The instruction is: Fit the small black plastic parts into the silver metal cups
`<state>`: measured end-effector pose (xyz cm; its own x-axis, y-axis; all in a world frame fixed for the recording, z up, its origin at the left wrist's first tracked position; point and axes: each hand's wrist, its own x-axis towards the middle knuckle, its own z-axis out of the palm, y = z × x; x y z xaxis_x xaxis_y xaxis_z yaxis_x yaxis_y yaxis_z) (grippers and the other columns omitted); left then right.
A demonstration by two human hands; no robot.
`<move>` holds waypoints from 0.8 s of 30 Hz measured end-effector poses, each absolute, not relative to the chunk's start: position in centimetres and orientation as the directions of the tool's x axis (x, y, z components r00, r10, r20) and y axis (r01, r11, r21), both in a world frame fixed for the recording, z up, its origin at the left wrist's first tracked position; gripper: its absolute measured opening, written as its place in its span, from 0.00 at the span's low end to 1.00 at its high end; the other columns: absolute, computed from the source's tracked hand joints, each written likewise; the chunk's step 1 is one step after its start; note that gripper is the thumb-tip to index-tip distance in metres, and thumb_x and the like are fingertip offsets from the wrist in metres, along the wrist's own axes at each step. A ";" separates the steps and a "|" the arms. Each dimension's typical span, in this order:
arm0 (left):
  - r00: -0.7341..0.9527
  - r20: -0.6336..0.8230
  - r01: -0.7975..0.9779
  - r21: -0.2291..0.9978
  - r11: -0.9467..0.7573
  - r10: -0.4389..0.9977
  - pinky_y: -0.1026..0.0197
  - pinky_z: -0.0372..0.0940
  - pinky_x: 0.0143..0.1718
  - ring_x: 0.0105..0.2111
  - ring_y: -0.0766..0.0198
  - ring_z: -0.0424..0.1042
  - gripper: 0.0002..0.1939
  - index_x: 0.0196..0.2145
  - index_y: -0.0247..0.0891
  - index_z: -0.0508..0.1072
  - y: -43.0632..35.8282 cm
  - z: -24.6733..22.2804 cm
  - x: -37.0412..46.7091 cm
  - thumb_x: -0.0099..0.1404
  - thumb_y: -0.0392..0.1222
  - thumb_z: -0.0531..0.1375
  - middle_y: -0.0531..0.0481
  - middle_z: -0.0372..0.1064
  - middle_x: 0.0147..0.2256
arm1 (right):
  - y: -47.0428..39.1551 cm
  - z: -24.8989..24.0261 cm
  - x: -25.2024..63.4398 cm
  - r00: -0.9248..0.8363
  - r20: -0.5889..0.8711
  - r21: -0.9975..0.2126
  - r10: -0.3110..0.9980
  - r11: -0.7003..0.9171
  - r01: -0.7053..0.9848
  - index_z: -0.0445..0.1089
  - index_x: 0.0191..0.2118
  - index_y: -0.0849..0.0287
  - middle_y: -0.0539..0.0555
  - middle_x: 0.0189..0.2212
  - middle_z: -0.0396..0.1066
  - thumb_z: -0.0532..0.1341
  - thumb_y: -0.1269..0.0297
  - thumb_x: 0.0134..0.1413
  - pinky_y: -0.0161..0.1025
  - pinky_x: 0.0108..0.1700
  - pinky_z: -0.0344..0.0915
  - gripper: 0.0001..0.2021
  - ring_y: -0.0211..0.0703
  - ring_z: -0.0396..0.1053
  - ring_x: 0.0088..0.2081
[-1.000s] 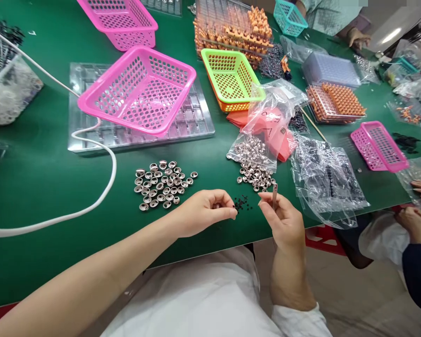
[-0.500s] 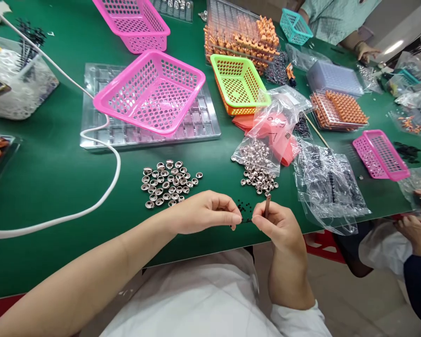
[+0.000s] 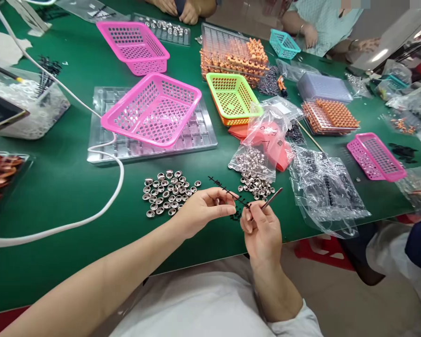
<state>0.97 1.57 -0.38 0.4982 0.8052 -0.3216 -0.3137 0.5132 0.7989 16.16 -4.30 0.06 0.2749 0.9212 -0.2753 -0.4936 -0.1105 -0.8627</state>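
A thin black plastic strip (image 3: 217,182) with short side stubs runs slantwise between my hands. My left hand (image 3: 206,206) is closed around its middle, thumb below and fingers above. At the strip's lower end, the fingertips of my right hand (image 3: 263,229) pinch it. That same hand also keeps hold of slim metal tweezers (image 3: 274,197), which point up and to the right. Tiny black pieces (image 3: 235,216) lie on the table just under the hands. Silver cup-shaped parts (image 3: 168,192) are spread beyond my left hand, and more silver parts (image 3: 256,180) spill from a clear bag beyond the strip.
Pink baskets (image 3: 150,110) and a clear tray (image 3: 98,152) stand at the back left. A green basket (image 3: 231,96) sits near orange parts (image 3: 228,61). A white cable (image 3: 101,215) curves across the left side. Plastic bags (image 3: 323,187) lie right. Other people's hands show at the far side.
My right hand has moved left and turned, tilting the tweezers over to the right. The black strip now shows, rising up and left past my left hand. The view has shifted slightly.
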 end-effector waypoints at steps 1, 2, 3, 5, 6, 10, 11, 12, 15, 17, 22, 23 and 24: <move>0.477 -0.319 -0.339 0.793 0.506 0.819 0.62 0.65 0.38 0.34 0.65 0.71 0.15 0.31 0.35 0.80 1.4 -0.4 1.1 0.47 0.42 0.77 0.50 0.76 0.32 | -4.5 -0.2 15.7 0.274 -0.282 -0.861 0.919 -0.117 -0.496 0.69 0.27 0.57 0.45 0.19 0.64 0.72 0.54 0.51 0.30 0.21 0.49 0.15 0.28 0.55 0.18; 0.459 -0.321 -0.362 0.784 0.505 0.828 0.62 0.65 0.38 0.34 0.65 0.71 0.15 0.30 0.35 0.80 1.3 -0.3 1.1 0.47 0.43 0.77 0.50 0.76 0.32 | -4.7 -0.4 15.3 0.269 -0.286 -0.862 0.920 -0.124 -0.492 0.69 0.28 0.57 0.45 0.20 0.65 0.71 0.54 0.51 0.30 0.21 0.50 0.15 0.28 0.56 0.18; 0.444 -0.327 -0.382 0.773 0.507 0.834 0.63 0.65 0.37 0.34 0.65 0.72 0.15 0.29 0.35 0.79 1.3 -0.3 1.1 0.47 0.43 0.77 0.50 0.76 0.32 | -4.8 -0.7 15.0 0.262 -0.289 -0.863 0.921 -0.132 -0.488 0.69 0.28 0.57 0.45 0.20 0.65 0.71 0.53 0.51 0.30 0.21 0.50 0.16 0.28 0.56 0.18; 0.428 -0.344 -0.400 0.757 0.517 0.835 0.64 0.63 0.34 0.31 0.67 0.71 0.15 0.28 0.35 0.79 1.3 -0.4 1.0 0.48 0.44 0.77 0.50 0.77 0.32 | -5.2 -1.2 14.8 0.231 -0.287 -0.871 0.930 -0.152 -0.467 0.69 0.28 0.58 0.45 0.20 0.65 0.71 0.53 0.52 0.30 0.20 0.50 0.16 0.28 0.56 0.18; 0.429 -0.351 -0.397 0.754 0.523 0.832 0.65 0.62 0.31 0.29 0.69 0.69 0.15 0.28 0.35 0.79 1.4 -0.4 0.8 0.48 0.44 0.77 0.50 0.77 0.31 | -5.3 -1.4 14.8 0.208 -0.283 -0.878 0.936 -0.166 -0.448 0.69 0.28 0.58 0.45 0.20 0.64 0.71 0.53 0.53 0.30 0.21 0.51 0.15 0.28 0.56 0.18; 0.484 -0.366 -0.328 0.766 0.553 0.795 0.66 0.55 0.26 0.24 0.72 0.63 0.15 0.30 0.34 0.79 1.4 0.0 0.4 0.51 0.46 0.75 0.52 0.74 0.28 | -5.6 -1.8 16.1 0.182 -0.248 -0.931 0.952 -0.182 -0.316 0.72 0.35 0.57 0.46 0.23 0.66 0.70 0.55 0.54 0.30 0.22 0.53 0.12 0.30 0.58 0.21; 0.508 -0.368 -0.300 0.772 0.561 0.779 0.66 0.55 0.26 0.24 0.72 0.63 0.15 0.30 0.34 0.79 1.4 0.1 0.4 0.51 0.46 0.75 0.53 0.74 0.27 | -5.5 -1.7 16.6 0.205 -0.232 -0.942 0.951 -0.168 -0.289 0.73 0.36 0.57 0.46 0.23 0.66 0.70 0.55 0.54 0.31 0.23 0.54 0.11 0.31 0.58 0.22; 0.535 -0.371 -0.270 0.776 0.569 0.759 0.66 0.56 0.26 0.24 0.71 0.64 0.14 0.30 0.34 0.78 1.4 0.4 0.4 0.51 0.45 0.75 0.53 0.73 0.27 | -5.5 -1.7 17.0 0.220 -0.213 -0.950 0.952 -0.149 -0.274 0.73 0.36 0.56 0.46 0.23 0.64 0.70 0.55 0.54 0.31 0.23 0.53 0.11 0.31 0.57 0.22; 0.598 -0.391 -0.196 0.776 0.600 0.700 0.65 0.60 0.30 0.27 0.69 0.67 0.13 0.28 0.34 0.78 1.3 1.1 0.5 0.50 0.44 0.75 0.53 0.73 0.26 | -5.2 -1.3 17.9 0.196 -0.197 -0.956 0.961 -0.144 -0.254 0.73 0.36 0.56 0.46 0.23 0.62 0.69 0.56 0.54 0.32 0.23 0.51 0.11 0.32 0.55 0.23; 0.613 -0.410 -0.166 0.769 0.617 0.676 0.63 0.63 0.33 0.29 0.67 0.69 0.14 0.28 0.34 0.78 1.2 1.4 0.7 0.49 0.43 0.75 0.53 0.74 0.27 | -5.0 -1.1 18.3 0.142 -0.214 -0.953 0.967 -0.174 -0.250 0.73 0.35 0.57 0.46 0.24 0.63 0.69 0.56 0.54 0.33 0.24 0.50 0.10 0.32 0.55 0.23; 0.623 -0.414 -0.115 0.791 0.601 0.664 0.63 0.63 0.35 0.29 0.67 0.69 0.12 0.28 0.34 0.77 1.0 1.4 0.8 0.51 0.42 0.74 0.54 0.73 0.27 | -5.1 -0.9 18.7 0.069 -0.227 -0.952 0.971 -0.206 -0.225 0.73 0.32 0.57 0.48 0.27 0.65 0.69 0.57 0.54 0.34 0.25 0.50 0.10 0.32 0.54 0.24; 0.624 -0.411 -0.105 0.798 0.593 0.664 0.63 0.63 0.35 0.29 0.67 0.69 0.12 0.28 0.34 0.77 1.0 1.4 0.8 0.51 0.42 0.73 0.54 0.73 0.27 | -5.2 -0.9 18.8 0.058 -0.224 -0.953 0.973 -0.206 -0.223 0.73 0.31 0.57 0.48 0.27 0.65 0.69 0.58 0.54 0.34 0.25 0.50 0.10 0.32 0.54 0.24; 0.625 -0.410 -0.094 0.805 0.585 0.664 0.63 0.63 0.35 0.29 0.67 0.69 0.11 0.28 0.34 0.77 0.9 1.3 0.8 0.52 0.42 0.73 0.54 0.73 0.27 | -5.2 -1.0 18.8 0.048 -0.222 -0.953 0.974 -0.207 -0.219 0.73 0.31 0.57 0.48 0.26 0.65 0.69 0.58 0.54 0.34 0.26 0.49 0.09 0.32 0.54 0.24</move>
